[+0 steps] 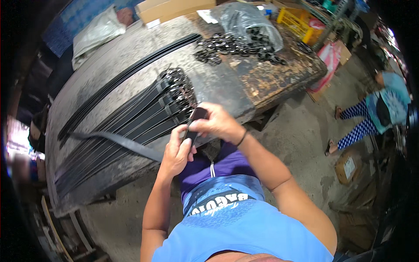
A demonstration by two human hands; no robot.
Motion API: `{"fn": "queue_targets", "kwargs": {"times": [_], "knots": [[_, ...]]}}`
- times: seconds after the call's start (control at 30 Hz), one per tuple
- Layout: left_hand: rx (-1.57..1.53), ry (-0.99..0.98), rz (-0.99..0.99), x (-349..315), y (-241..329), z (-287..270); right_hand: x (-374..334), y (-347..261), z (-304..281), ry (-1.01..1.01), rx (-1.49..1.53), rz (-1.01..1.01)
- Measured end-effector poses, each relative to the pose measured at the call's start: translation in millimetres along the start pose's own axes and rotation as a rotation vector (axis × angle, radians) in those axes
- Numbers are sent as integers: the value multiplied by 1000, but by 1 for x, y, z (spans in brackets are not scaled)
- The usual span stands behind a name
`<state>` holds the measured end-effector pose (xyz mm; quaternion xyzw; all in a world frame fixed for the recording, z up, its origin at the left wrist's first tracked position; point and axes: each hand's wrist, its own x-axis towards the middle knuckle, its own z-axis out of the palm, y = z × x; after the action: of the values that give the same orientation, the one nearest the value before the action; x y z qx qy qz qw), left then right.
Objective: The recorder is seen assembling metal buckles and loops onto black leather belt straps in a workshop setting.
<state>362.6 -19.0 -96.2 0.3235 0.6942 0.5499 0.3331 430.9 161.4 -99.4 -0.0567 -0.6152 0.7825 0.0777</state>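
Rn both hands hold dk strap nr blk belts

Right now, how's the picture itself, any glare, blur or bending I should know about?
Head view: fisheye distortion bows the table's edges, and the corners fall to black; head view: daylight blows out patches at far left and upper right; head view: the buckles glint; head view: the held strap is dark, its fine detail hard to make out.
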Motion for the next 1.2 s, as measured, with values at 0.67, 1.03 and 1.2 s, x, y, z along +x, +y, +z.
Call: {"fn": "queue_targets", "kwargs": {"times": [0.67, 1.03, 1.2], "knots": [[-230, 190, 140, -7, -4, -6, 130, 24, -187, 637, -947, -242], [-286, 313, 179, -19, -19, -4, 189, 7, -196, 625, -1139, 273], [-360, 373, 158, -22, -17, -3, 168, 10, -203, 518, -1021, -13]]}}
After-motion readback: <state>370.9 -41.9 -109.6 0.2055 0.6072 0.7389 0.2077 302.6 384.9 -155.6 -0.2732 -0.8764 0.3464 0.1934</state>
